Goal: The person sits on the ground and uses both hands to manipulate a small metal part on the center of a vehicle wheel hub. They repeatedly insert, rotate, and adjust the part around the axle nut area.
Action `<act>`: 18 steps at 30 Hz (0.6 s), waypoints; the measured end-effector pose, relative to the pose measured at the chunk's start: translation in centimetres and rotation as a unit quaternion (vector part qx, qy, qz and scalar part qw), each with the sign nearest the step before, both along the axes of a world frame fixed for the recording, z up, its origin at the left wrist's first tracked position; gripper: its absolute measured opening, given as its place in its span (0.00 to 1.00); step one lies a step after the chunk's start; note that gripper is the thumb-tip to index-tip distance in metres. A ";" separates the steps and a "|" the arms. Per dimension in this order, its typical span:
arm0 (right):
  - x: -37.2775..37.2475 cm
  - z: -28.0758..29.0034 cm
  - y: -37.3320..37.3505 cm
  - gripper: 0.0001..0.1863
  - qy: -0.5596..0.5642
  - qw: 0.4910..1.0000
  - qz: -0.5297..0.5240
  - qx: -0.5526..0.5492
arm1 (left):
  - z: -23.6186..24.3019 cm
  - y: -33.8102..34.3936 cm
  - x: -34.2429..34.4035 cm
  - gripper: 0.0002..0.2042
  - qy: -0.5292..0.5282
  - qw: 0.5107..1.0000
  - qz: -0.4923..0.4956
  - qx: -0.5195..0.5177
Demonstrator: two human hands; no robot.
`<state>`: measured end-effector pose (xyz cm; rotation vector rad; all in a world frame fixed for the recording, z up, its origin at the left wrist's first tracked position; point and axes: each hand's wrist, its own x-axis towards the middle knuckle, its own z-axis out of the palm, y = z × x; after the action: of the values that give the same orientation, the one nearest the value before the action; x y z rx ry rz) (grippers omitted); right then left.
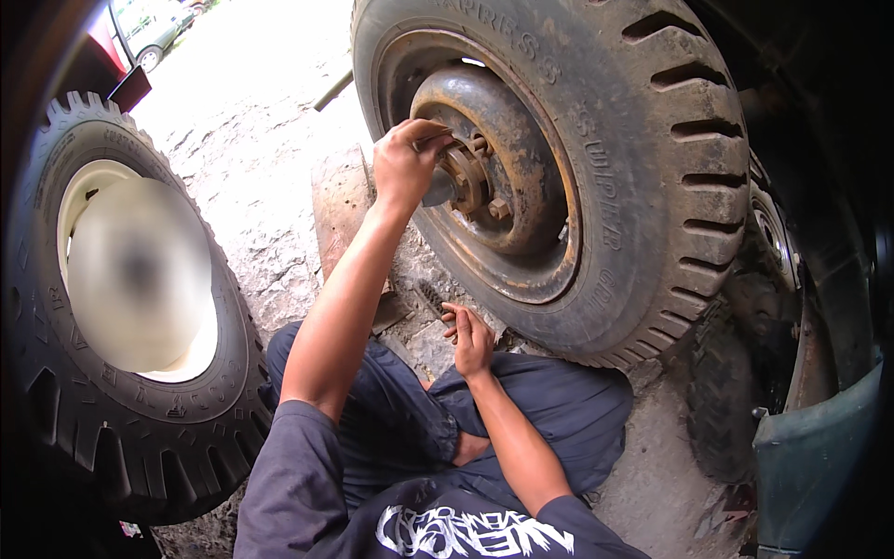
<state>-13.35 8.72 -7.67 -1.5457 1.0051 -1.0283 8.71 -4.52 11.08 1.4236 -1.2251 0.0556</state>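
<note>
A large worn wheel with a rusty rim [549, 186] stands upright in front of me. My left hand [408, 163] is at its hub [468, 182], with thumb and fingers pinched together; whatever lies between them is too small to make out. Rusty wheel nuts [499, 208] and studs show around the hub, right of that hand. My right hand [470, 340] is held low over my lap, below the tyre, with its fingers curled. A dark, narrow, rough-edged piece [430, 299] lies at its fingertips; I cannot tell whether the fingers grip it.
On the left stands another thick-treaded tyre [172, 433] with a cream rim, its middle blurred. A stone slab [341, 200] is on the rough ground between the wheels. At the right are a teal panel [815, 456] and dark vehicle parts. A car [154, 35] is far off.
</note>
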 end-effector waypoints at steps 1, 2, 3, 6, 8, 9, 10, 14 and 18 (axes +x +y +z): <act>0.0 0.0 0.1 0.25 -0.001 1.000 0.001 0.001 | -0.3 -0.1 0.1 0.07 -0.034 0.999 -0.010 -0.007; 0.1 -0.1 0.1 0.25 -0.002 1.000 0.009 -0.003 | -0.6 0.1 0.4 0.08 -0.043 0.999 -0.024 0.004; 0.0 -0.3 -0.1 0.25 0.001 1.000 0.014 -0.008 | -0.5 0.5 0.3 0.08 -0.048 0.998 -0.041 0.013; -0.5 0.0 -0.1 0.27 0.028 0.999 0.024 -0.013 | 0.0 0.8 0.3 0.08 -0.137 0.988 -0.064 0.011; -0.1 0.1 0.3 0.28 0.039 0.999 0.035 -0.011 | 0.4 0.7 1.0 0.07 -0.178 0.981 -0.070 0.012; 0.0 -0.1 0.3 0.28 0.040 0.998 0.041 -0.012 | 1.0 0.3 1.4 0.06 -0.176 0.981 -0.075 0.015; 0.1 -0.3 0.3 0.28 0.041 0.998 0.046 -0.014 | 1.4 0.1 1.6 0.05 -0.173 0.982 -0.079 0.018; -0.3 -0.5 -0.2 0.29 0.075 0.995 0.063 -0.029 | 1.9 0.5 1.1 0.04 -0.235 0.966 -0.105 0.013; 0.1 0.2 0.0 0.27 0.065 0.995 0.074 -0.029 | 1.8 -0.3 2.0 0.05 -0.223 0.971 -0.080 0.016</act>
<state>-13.23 8.73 -7.51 -1.7260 0.9395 -0.8702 10.71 -4.82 12.85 1.3763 -1.7133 0.2566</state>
